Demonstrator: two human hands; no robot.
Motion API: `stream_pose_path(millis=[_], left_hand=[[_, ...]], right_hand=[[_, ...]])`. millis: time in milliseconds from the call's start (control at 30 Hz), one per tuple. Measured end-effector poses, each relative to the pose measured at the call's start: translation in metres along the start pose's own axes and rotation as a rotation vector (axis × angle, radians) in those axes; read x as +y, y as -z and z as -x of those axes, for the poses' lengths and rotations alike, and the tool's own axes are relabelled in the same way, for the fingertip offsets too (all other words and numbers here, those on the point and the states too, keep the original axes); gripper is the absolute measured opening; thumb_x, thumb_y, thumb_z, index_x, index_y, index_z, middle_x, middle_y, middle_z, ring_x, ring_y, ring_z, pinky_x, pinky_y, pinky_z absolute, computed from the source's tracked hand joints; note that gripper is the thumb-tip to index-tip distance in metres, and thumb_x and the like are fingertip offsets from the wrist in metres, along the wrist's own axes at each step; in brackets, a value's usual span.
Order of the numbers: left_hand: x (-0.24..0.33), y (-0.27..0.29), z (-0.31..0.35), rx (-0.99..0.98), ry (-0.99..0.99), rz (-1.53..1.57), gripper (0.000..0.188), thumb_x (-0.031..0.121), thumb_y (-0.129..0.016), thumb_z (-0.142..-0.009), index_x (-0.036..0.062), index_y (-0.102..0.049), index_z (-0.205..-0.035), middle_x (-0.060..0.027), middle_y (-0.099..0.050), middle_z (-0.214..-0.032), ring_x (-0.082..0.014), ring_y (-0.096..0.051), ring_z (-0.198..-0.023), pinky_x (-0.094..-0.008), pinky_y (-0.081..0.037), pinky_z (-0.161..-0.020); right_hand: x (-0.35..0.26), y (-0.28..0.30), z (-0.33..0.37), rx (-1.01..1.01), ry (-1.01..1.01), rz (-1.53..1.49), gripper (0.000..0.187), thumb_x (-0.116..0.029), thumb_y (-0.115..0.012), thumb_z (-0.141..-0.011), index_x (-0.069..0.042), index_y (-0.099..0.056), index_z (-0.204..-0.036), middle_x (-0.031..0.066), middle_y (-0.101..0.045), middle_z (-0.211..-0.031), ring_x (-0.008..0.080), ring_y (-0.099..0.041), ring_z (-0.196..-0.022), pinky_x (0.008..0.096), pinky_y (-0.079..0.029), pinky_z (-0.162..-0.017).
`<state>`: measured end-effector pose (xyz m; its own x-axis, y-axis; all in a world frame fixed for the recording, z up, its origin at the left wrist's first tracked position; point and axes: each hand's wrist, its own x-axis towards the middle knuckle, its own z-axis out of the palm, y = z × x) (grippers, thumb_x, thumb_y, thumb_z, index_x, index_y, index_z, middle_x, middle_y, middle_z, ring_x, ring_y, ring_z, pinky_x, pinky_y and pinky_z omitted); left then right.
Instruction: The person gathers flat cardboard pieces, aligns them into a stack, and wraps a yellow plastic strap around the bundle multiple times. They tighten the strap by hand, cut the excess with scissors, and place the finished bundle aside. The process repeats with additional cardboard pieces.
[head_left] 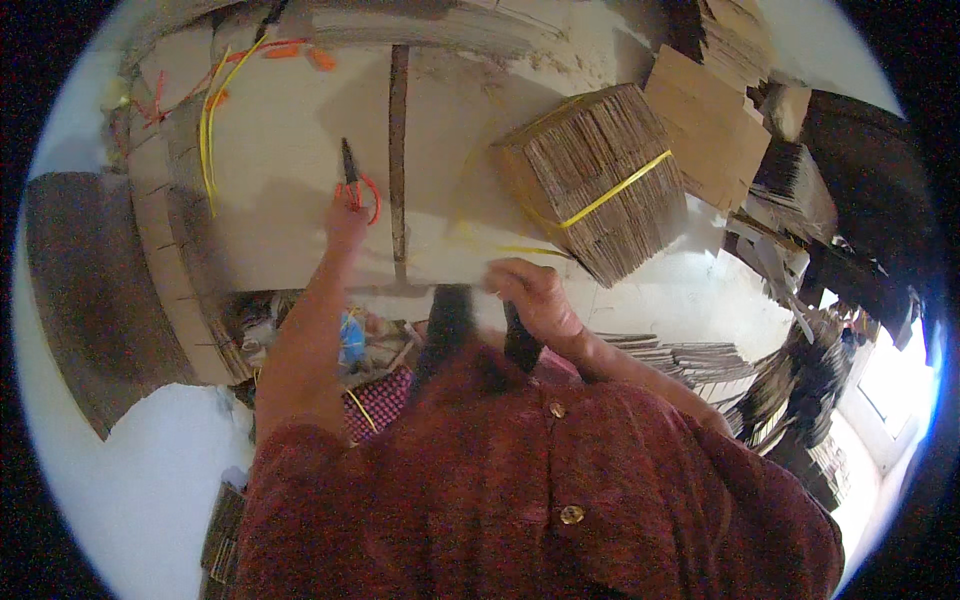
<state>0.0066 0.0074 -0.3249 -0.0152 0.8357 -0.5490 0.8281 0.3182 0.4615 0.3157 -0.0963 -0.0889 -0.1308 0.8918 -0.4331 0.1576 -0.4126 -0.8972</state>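
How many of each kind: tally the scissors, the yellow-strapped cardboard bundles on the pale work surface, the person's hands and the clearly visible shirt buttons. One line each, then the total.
Red-handled scissors: 1
Yellow-strapped cardboard bundle: 1
Hands: 2 (left hand, right hand)
Shirt buttons: 2
Total: 6

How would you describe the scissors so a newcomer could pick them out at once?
Start at the pale surface ahead of the person, split by a dark strip. Just left of that strip, at the left hand, are the scissors, pointing away from the person. Their dark blades and red looped handles set them apart from the yellow straps further left.
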Motion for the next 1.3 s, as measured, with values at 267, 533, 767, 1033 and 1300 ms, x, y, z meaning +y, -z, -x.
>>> stream_pose_path(millis=[267, 533, 767, 1033, 1300], left_hand=[[0.185, 0.022, 0.221, -0.433, -0.116, 0.762, 0.027, 0.012, -0.062, -0.076, 0.0038, -0.052, -0.1, -0.0077, -0.06, -0.086, -0.0156, -0.058, -0.073, -0.0287, -0.05, -0.066], [0.214, -0.024, 0.251, -0.608, -0.314, 0.824, 0.025, 0.016, -0.065, -0.075, 0.0046, -0.056, -0.096, -0.0062, -0.059, -0.088, -0.0191, -0.058, -0.087, -0.033, -0.045, -0.082], [0.21, -0.048, 0.197, -0.194, -0.459, 0.449, 0.03, 0.012, -0.065, -0.073, 0.0036, -0.054, -0.099, -0.013, -0.052, -0.101, -0.0294, -0.052, -0.094, -0.0367, -0.042, -0.082], [0.266, -0.025, 0.192, 0.125, -0.683, 0.188, 0.026, 0.012, -0.063, -0.074, 0.0045, -0.053, -0.097, -0.0147, -0.054, -0.095, -0.0321, -0.054, -0.088, -0.0392, -0.045, -0.074], [0.231, -0.046, 0.199, -0.457, -0.467, 0.114, 0.03, 0.034, -0.056, -0.084, 0.0049, -0.058, -0.091, -0.0145, -0.059, -0.077, -0.032, -0.06, -0.072, -0.0395, -0.046, -0.063]], right_hand=[[0.038, 0.0, 0.019, -0.007, -0.089, -0.204, 0.057, -0.003, -0.057, -0.083, -0.004, -0.029, -0.133, 0.0098, -0.058, -0.103, 0.0164, -0.056, -0.092, 0.0296, -0.046, -0.079], [0.022, 0.029, 0.055, 0.072, -0.206, 0.154, 0.062, -0.006, -0.069, -0.074, -0.004, -0.04, -0.129, 0.0058, -0.051, -0.1, 0.0161, -0.053, -0.084, 0.0293, -0.046, -0.073], [0.045, 0.057, 0.084, 0.178, -0.073, 0.436, 0.045, -0.008, -0.07, -0.07, 0.001, -0.054, -0.111, 0.0048, -0.046, -0.071, 0.0104, -0.046, -0.063, 0.0249, -0.04, -0.055], [0.052, 0.085, 0.132, 0.003, -0.419, 0.144, 0.037, -0.019, -0.063, -0.082, -0.001, -0.051, -0.113, 0.0068, -0.061, -0.091, 0.0102, -0.054, -0.082, 0.0269, -0.047, -0.07], [0.04, 0.099, 0.105, -0.248, -0.506, -0.082, 0.039, -0.029, -0.061, -0.084, 0.0, -0.052, -0.107, 0.0086, -0.06, -0.093, 0.0147, -0.054, -0.085, 0.03, -0.045, -0.076]])
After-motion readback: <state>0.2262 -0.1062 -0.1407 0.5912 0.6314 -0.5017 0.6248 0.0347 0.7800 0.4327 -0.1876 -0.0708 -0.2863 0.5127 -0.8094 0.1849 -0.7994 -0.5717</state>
